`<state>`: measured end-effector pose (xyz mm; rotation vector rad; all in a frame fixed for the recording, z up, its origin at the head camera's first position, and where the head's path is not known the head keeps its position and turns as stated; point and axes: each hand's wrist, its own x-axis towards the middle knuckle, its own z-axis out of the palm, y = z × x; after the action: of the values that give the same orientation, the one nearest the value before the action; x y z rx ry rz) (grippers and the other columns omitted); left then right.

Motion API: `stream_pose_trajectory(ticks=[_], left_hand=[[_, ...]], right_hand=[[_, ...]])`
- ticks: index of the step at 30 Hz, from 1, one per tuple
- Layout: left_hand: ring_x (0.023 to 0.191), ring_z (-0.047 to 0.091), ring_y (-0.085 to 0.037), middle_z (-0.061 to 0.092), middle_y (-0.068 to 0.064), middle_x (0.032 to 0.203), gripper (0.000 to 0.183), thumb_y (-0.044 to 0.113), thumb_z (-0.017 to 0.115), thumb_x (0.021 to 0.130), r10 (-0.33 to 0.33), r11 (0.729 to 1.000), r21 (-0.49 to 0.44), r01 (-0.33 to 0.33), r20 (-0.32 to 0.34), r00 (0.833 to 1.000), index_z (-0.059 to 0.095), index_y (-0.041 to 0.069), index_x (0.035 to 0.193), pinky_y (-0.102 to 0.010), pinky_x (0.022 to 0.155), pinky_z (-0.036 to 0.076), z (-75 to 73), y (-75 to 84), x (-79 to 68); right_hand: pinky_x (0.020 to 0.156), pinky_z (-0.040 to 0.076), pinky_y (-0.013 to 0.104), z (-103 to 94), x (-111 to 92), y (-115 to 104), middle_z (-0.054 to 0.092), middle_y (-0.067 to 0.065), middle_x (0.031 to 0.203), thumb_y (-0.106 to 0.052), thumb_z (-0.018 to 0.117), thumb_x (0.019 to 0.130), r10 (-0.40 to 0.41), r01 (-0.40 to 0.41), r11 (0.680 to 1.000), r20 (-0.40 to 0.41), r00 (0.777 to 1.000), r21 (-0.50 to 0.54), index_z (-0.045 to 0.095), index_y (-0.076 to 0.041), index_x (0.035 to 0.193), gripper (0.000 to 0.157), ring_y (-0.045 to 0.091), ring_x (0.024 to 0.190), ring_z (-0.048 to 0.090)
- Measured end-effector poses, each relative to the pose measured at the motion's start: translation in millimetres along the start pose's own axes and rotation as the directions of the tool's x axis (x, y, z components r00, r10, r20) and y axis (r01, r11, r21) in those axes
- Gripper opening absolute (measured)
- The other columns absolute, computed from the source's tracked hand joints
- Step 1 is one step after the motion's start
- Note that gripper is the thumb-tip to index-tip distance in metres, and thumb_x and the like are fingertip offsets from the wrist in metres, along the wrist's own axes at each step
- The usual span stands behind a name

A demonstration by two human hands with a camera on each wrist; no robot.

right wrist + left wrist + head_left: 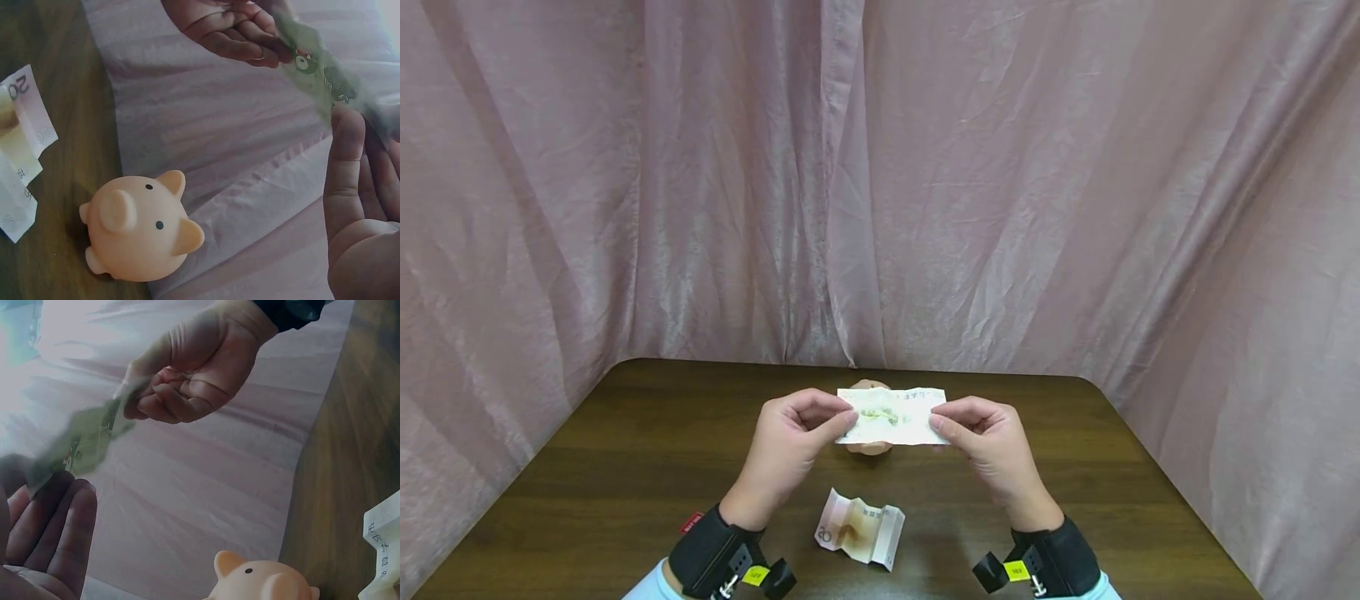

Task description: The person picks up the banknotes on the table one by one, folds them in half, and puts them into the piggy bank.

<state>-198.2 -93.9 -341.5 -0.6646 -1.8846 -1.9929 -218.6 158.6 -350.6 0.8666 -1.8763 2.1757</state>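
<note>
A pale green banknote (pixel 891 417) is stretched flat between my two hands, raised above the table. My left hand (pixel 793 446) pinches its left end between thumb and index finger, and my right hand (pixel 992 442) pinches the right end likewise. In the right wrist view the same banknote (pixel 322 69) shows green print. Behind it in the head view a piggy bank (pixel 870 449) is mostly hidden; the right wrist view shows the peach pig-shaped bank (pixel 137 228) whole, with ears, snout and dark eyes. Nearer me lies a creased banknote (pixel 859 529) marked 20, folded in zigzags.
Everything stands on a dark brown wooden table (pixel 662 442) with rounded far corners. A pink curtain (pixel 970 192) hangs behind it and along both sides. Each wrist wears a black strap (pixel 715 554) with a small camera.
</note>
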Motion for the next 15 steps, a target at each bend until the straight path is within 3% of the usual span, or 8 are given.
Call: stream_pose_trajectory(ticks=[3,9,12,15], left_hand=[[0.064,0.059,-0.014,0.065,-0.014,0.075,0.015,-0.008,0.071,0.078,0.024,0.999,0.031,-0.024,-0.015,1.0,0.063,-0.004,0.09,-0.018,0.055,0.045,1.3,8.1,-1.0],[0.068,0.06,-0.019,0.065,-0.017,0.075,0.037,-0.008,0.072,0.078,-0.021,1.0,0.015,0.021,-0.034,0.999,0.054,-0.001,0.11,-0.018,0.056,0.044,1.0,12.7,-0.9],[0.067,0.06,-0.018,0.065,-0.015,0.074,0.034,-0.006,0.073,0.078,-0.041,0.998,0.039,0.044,-0.061,0.997,0.059,-0.001,0.108,-0.018,0.057,0.045,1.4,14.8,-1.3],[0.066,0.061,-0.016,0.065,-0.014,0.072,0.02,-0.006,0.073,0.077,-0.052,0.997,0.05,0.057,-0.086,0.995,0.065,-0.003,0.095,-0.018,0.056,0.045,1.8,16.7,-1.9]], right_hand=[[0.058,0.055,0.035,1.1,-0.6,-0.5,0.063,0.019,0.08,0.009,0.068,0.081,-0.019,0.018,0.999,-0.019,1.0,-0.045,0.062,0.008,0.1,0.02,0.021,0.065,0.059],[0.058,0.055,0.038,3.2,-0.3,-5.2,0.063,0.022,0.08,0.009,0.069,0.08,-0.007,0.004,0.998,-0.036,0.999,-0.069,0.052,-0.001,0.126,0.05,0.03,0.061,0.058],[0.058,0.055,0.037,3.8,0.2,-5.7,0.063,0.022,0.08,0.006,0.07,0.081,0.01,-0.014,0.996,-0.045,0.999,-0.09,0.057,0.002,0.118,0.04,0.029,0.063,0.06],[0.056,0.055,0.034,4.0,0.6,-5.8,0.064,0.022,0.08,0.005,0.07,0.082,0.013,-0.016,0.997,-0.044,0.999,-0.078,0.061,0.008,0.101,0.022,0.026,0.065,0.061]])
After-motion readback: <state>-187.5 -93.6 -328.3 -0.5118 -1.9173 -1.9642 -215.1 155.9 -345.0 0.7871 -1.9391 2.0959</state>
